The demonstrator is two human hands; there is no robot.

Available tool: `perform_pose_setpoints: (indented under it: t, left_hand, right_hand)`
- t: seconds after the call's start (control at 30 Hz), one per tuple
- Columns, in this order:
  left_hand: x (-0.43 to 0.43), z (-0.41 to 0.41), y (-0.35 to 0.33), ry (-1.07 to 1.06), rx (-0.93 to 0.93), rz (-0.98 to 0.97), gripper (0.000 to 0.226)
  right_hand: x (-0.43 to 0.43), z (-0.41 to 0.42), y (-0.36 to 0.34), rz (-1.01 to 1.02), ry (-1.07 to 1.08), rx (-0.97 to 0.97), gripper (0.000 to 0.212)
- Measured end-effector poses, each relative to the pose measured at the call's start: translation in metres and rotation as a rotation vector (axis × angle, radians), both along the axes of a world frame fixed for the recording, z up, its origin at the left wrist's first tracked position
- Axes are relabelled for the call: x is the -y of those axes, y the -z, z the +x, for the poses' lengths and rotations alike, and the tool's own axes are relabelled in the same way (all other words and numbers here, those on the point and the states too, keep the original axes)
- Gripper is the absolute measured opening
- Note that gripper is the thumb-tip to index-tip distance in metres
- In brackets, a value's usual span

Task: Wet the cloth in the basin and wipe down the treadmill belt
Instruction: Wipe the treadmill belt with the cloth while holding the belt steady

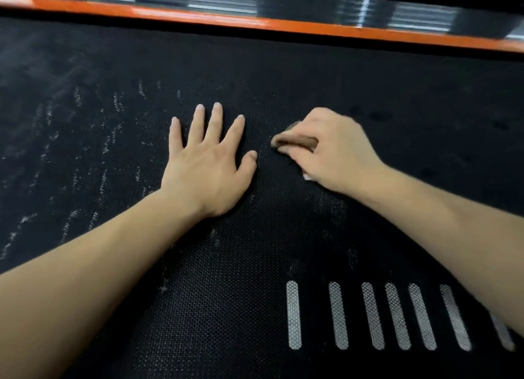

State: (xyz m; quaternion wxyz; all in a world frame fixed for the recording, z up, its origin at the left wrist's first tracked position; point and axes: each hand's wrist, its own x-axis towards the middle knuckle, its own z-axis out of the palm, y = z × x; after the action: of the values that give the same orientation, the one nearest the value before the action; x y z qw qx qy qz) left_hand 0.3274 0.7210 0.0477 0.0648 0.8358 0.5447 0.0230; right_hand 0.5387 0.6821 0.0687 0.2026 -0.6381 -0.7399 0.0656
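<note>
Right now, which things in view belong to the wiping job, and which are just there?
In the job: cloth, gripped by right hand; treadmill belt, with whitish smears; left hand, flat on the belt.
Just there: orange strip along the far edge; white bars printed on the belt.

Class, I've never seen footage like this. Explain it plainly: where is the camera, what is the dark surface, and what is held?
One camera, worn on a person's head, looks down at their bare arms. The surface is a black textured treadmill belt, edged by an orange side strip. The left hand lies flat on it, fingers spread. The right hand holds a bunched brown cloth against the belt. Pale dusty streaks mark the belt's left; white printed bars sit lower right.
</note>
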Motion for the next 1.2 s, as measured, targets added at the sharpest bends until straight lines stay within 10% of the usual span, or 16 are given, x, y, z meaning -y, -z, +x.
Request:
perform_pose_setpoints:
  t: [0.2, 0.4, 1.2]
  left_hand:
    - [-0.006, 0.003, -0.011, -0.004, 0.001, -0.063, 0.070]
    - [-0.043, 0.017, -0.008, 0.021, 0.004, -0.035, 0.074]
    - [-0.045, 0.018, 0.002, 0.046, 0.007, 0.018, 0.078]
  right_hand:
    - [-0.079, 0.052, -0.006, 0.092, 0.393, 0.054, 0.027]
    - [-0.049, 0.018, 0.001, 0.056, 0.024, 0.043, 0.026]
    - [-0.192, -0.018, 0.005, 0.126, 0.172, 0.019, 0.030]
